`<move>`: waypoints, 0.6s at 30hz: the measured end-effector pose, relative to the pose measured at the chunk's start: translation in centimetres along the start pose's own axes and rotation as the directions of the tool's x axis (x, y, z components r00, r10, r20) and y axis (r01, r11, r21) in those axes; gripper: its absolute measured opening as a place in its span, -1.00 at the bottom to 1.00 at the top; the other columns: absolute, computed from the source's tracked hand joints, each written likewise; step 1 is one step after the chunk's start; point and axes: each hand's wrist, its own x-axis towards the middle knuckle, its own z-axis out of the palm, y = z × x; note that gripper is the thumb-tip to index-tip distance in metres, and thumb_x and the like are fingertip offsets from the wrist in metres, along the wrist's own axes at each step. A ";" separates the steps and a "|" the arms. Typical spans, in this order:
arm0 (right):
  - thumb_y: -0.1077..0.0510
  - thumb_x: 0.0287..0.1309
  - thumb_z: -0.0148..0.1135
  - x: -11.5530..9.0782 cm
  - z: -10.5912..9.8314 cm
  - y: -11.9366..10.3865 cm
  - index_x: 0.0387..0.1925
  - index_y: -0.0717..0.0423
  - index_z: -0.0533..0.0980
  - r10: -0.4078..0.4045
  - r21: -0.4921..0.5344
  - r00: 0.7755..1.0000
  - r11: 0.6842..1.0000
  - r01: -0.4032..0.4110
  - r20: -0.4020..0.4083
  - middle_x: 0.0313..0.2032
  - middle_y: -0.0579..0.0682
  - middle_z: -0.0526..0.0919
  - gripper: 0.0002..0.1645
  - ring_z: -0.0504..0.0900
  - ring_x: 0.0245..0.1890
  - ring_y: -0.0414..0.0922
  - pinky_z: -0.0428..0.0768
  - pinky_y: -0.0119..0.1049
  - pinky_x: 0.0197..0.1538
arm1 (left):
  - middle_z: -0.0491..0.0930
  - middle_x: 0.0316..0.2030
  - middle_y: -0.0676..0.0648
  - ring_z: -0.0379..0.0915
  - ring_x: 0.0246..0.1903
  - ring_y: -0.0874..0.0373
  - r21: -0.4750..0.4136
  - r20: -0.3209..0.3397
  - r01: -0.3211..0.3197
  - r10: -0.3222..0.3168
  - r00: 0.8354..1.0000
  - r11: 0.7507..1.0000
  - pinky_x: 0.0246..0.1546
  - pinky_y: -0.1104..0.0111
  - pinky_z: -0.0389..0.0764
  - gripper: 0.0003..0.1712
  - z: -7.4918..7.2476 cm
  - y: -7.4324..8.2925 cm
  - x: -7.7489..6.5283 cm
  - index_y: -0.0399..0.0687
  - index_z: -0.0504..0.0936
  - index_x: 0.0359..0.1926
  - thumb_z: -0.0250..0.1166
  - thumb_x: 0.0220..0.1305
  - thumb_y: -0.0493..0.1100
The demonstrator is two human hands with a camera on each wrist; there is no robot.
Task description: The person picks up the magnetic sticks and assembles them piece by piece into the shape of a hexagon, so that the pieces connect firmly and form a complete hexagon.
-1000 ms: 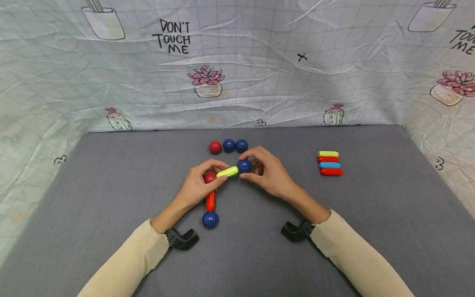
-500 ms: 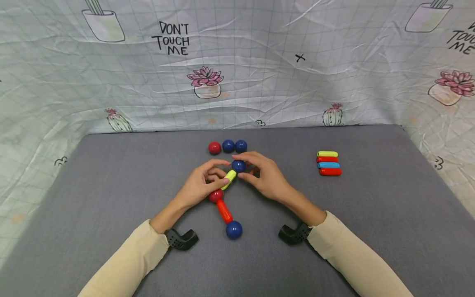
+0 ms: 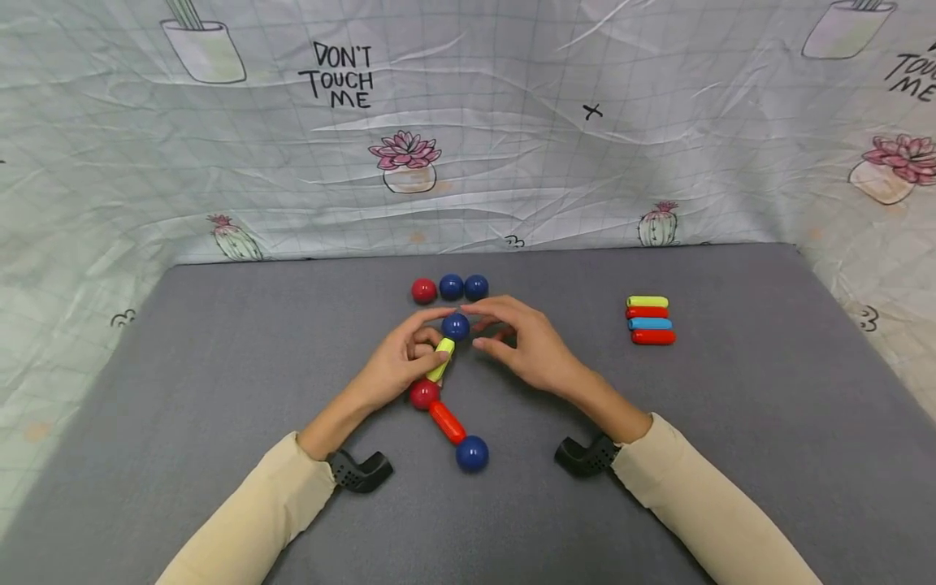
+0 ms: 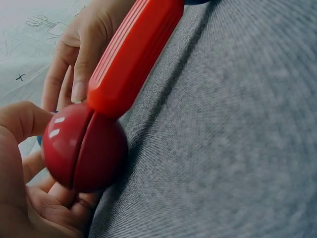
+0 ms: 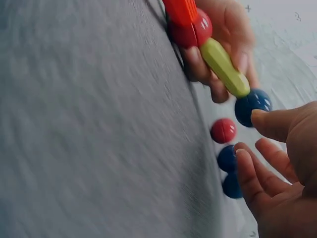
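Note:
My left hand [image 3: 395,361] pinches a yellow rod [image 3: 441,367] between thumb and fingers, its index finger reaching to the blue ball [image 3: 456,327] on the rod's upper end. At the other end sits a red ball [image 3: 424,395], joined to a red rod [image 3: 448,422] that ends in a second blue ball [image 3: 472,454]. Beside the upper blue ball, my right hand [image 3: 534,345] has thumb and index finger spread, with a small gap to the ball in the head view. The left wrist view shows the red rod [image 4: 136,57] plugged into the split red ball [image 4: 84,148].
Behind the hands a loose red ball [image 3: 424,291] and two blue balls [image 3: 451,287] stand in a row. To the right, a yellow rod [image 3: 647,301], two red rods [image 3: 653,336] and a light blue rod [image 3: 650,323] lie stacked side by side on the grey table [image 3: 731,406].
The joined chain has turned so the yellow rod points up and the lower blue ball has swung right. My right fingers have let go of the upper blue ball, which shifted left.

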 end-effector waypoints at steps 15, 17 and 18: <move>0.35 0.03 0.39 -5.6 -7.9 1.6 0.03 0.05 0.57 0.000 -0.198 0.997 0.980 -0.015 -0.077 -0.07 -0.05 0.59 -0.53 0.55 -0.16 -0.14 0.57 -0.33 -0.22 | 0.43 -0.39 -0.44 0.57 -0.63 -0.08 -0.059 -0.041 0.015 -0.018 0.999 0.998 -0.51 0.21 0.62 -0.49 0.4 0.0 0.0 -0.22 0.34 0.24 0.21 0.29 -0.38; 0.34 0.04 0.39 -6.6 -9.0 2.2 0.00 0.05 0.58 0.015 -0.238 0.995 0.971 -0.038 -0.096 -0.11 -0.03 0.60 -0.56 0.54 -0.23 -0.18 0.55 -0.38 -0.29 | 0.45 -0.37 -0.44 0.57 -0.63 -0.05 -0.055 -0.061 0.015 -0.018 0.998 0.998 -0.52 0.22 0.62 -0.51 0.4 0.0 0.0 -0.23 0.35 0.22 0.21 0.30 -0.36; 0.33 0.05 0.38 -7.1 -9.5 2.4 0.00 0.04 0.59 0.027 -0.256 0.994 0.965 -0.054 -0.107 -0.13 -0.03 0.61 -0.57 0.53 -0.25 -0.20 0.53 -0.40 -0.31 | 0.45 -0.36 -0.43 0.57 -0.63 -0.04 -0.054 -0.070 0.015 -0.019 0.997 0.998 -0.52 0.23 0.62 -0.52 0.4 0.0 0.0 -0.23 0.36 0.22 0.22 0.30 -0.36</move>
